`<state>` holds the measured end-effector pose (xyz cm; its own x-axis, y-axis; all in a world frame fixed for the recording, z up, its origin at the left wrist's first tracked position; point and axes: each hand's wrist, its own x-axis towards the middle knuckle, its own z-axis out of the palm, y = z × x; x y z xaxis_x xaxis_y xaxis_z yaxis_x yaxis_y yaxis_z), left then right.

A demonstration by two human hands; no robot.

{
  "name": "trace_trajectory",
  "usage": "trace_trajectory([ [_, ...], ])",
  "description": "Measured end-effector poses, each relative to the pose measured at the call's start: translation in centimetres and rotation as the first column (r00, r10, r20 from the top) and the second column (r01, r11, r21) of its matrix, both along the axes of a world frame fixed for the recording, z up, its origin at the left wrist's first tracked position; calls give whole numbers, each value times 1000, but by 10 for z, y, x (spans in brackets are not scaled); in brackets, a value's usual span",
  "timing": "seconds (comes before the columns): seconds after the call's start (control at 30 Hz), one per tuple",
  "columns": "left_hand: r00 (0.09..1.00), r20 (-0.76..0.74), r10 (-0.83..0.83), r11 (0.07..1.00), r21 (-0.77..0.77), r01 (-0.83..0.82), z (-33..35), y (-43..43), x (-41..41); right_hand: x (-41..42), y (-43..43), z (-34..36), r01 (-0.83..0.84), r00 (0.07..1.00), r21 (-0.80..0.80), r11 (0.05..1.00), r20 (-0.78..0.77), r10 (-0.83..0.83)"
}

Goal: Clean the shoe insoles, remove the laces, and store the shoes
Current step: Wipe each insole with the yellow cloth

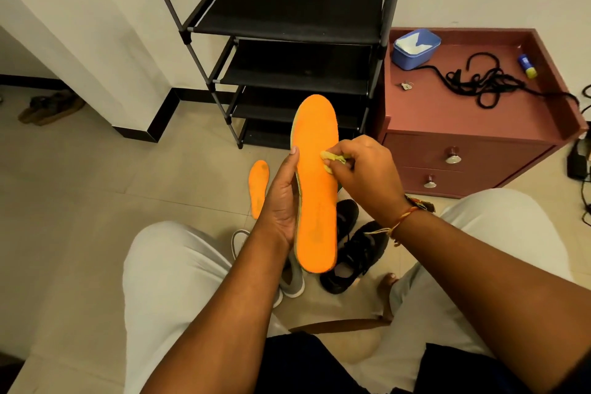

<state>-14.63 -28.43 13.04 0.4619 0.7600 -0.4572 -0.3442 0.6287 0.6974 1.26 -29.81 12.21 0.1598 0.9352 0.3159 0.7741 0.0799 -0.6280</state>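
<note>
My left hand (281,198) grips a long orange insole (316,182) by its left edge and holds it upright in front of me. Pinched in my right hand (367,176) is a small yellow cloth (332,158), pressed against the insole's middle. A second orange insole (258,187) lies flat on the tiled floor to the left. Two black shoes (355,253) sit on the floor below my hands, partly hidden by the insole. Black laces (486,86) lie tangled on the maroon cabinet (447,115). The black shoe rack (287,19) stands behind, its shelves bare.
A grey shoe (292,278) rests by my left knee. On the cabinet are a blue tub (415,48), a small blue-and-yellow tube (527,65) and keys (405,85). Brown sandals (51,105) lie far left. Cables (585,169) trail at the right edge.
</note>
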Motion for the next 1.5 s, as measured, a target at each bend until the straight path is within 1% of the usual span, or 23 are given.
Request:
trace_trajectory([
  [0.07, 996, -41, -75, 997, 22, 76, -5, 0, 0, 4, 2, 0, 31, 1000, 18, 999, -1, -31],
  [0.13, 993, -59, -106, 994, 0, 106, -7, -1, 1, 7, 2, 0, 45, 999, 31, 999, -7, -45],
  [0.27, 997, 39, -65, 993, -100, 68, -8, 1, 6, 5, 0, 1, 22, 999, 8, 1000, -38, -22],
  [0.37, 996, 90, -30, 991, -127, 41, -8, 3, 7, -9, -6, 6, -93, 994, -22, 995, -67, 91],
  [0.47, 993, 98, 71, 991, -116, -59, -11, 8, 3, -31, -20, 10, -237, 970, -52, 970, -65, 233],
  [0.53, 985, 117, 127, 986, -126, -112, -14, 12, -4, -41, -27, 14, -315, 947, -67, 947, -89, 309],
  [0.63, 972, 145, 186, 975, -150, -165, -19, 18, -14, -45, -32, 20, -443, 890, -90, 892, -165, 426],
  [0.7, 962, 158, 221, 965, -176, -193, -21, 21, -18, -45, -34, 22, -490, 865, -88, 868, -179, 470],
  [0.73, 961, 163, 225, 964, -178, -196, -22, 21, -17, -45, -35, 21, -486, 868, -80, 870, -160, 470],
  [0.8, 967, 155, 204, 969, -169, -178, -17, 17, -10, -43, -31, 18, -436, 899, -66, 897, -73, 432],
  [0.9, 970, 176, 171, 975, -172, -141, -12, 5, 4, -29, -15, 11, -314, 945, -54, 948, 80, 317],
  [1.0, 970, 216, 111, 982, -174, -73, -12, -4, 11, -17, -4, 8, -222, 967, -35, 974, 118, 225],
  [1.13, 969, 236, 78, 988, -145, -44, -13, -4, 8, -16, -5, 6, -156, 973, 9, 988, 172, 152],
  [1.2, 971, 232, 62, 987, -158, -25, -14, -5, 8, -13, -2, 4, -114, 982, 15, 993, 150, 110],
  [1.3, 973, 221, 67, 984, -179, -27, -14, -5, 8, -11, -1, 6, -100, 993, -12, 995, 58, 101],
  [1.37, 971, 224, 80, 983, -180, -40, -12, -2, 6, -18, -5, 10, -155, 988, -27, 988, -27, 154],
  [1.5, 971, 191, 146, 974, -197, -108, -13, 7, -1, -38, -18, 17, -307, 944, -83, 948, -154, 293],
])
